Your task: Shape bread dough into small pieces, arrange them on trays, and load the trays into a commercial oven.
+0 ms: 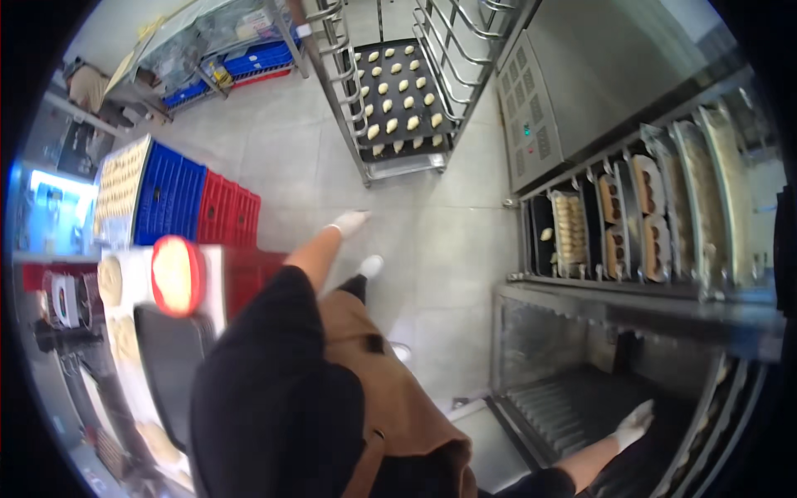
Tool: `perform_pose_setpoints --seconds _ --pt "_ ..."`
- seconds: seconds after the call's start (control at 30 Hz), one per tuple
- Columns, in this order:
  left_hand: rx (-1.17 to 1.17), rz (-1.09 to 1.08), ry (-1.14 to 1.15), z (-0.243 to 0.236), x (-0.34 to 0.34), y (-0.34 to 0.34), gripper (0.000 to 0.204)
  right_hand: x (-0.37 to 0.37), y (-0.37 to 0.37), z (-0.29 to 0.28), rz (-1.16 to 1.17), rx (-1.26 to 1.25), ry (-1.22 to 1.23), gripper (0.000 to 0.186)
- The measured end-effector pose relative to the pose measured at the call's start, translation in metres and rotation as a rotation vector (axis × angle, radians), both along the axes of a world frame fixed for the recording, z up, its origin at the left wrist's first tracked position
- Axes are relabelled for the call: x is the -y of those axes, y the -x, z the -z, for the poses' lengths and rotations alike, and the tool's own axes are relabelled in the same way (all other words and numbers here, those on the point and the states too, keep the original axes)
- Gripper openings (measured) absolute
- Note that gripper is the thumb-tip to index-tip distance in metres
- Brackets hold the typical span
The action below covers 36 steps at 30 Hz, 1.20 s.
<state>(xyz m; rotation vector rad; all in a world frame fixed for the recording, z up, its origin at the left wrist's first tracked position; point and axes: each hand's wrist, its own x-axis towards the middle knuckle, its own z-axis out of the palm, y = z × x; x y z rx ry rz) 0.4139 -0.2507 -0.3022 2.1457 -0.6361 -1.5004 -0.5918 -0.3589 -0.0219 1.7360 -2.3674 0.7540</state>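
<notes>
My left hand (349, 222) wears a thin white glove and hangs over the tiled floor, with nothing in it. Its fingers look loosely stretched out, though they are small and a bit blurred. On the lower right, my right hand (635, 425), also gloved in white, reaches out over a dark ribbed surface (556, 415) inside a steel-framed unit. The fingers there look extended, and no held thing shows. Whether they touch the dark surface, I cannot tell. A brown apron (390, 373) covers my front.
Ahead stands a wheeled rack (407, 170) with black trays of shaped dough pieces (387, 105). Stacked blue crates (170, 195) and red crates (224, 207) stand left, near a red tub of dough (177, 278). To the right are a shelf of filled trays (610, 224) and a steel cabinet (598, 83).
</notes>
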Motion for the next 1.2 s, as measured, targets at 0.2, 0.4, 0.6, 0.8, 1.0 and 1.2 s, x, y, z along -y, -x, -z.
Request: perform_pose_setpoints --seconds 0.2,0.4,0.6,0.8,1.0,1.2 --pt "-0.569 -0.768 0.018 0.061 0.099 0.005 0.062 -0.182 -0.206 0.128 -0.44 -0.434 -1.286 0.019" --pt "-0.742 -1.203 0.476 0.064 0.127 -0.02 0.057 -0.137 -0.505 0.191 -0.172 0.784 -1.594 0.056" --pt "-0.87 -1.14 0.296 0.044 0.09 0.048 0.035 0.027 -0.695 0.254 -0.109 1.447 -1.16 0.045" --pt "-0.829 -0.405 0.189 0.053 -0.046 0.12 0.043 0.038 -0.749 0.267 0.154 2.158 -0.989 0.041" --pt "-1.054 -0.963 0.171 0.029 -0.04 0.028 0.04 -0.044 -0.667 0.288 0.417 2.001 -0.886 0.053" --pt "-1.171 -0.861 0.315 0.038 0.034 0.003 0.037 -0.098 -0.589 0.225 0.443 2.083 -0.83 0.05"
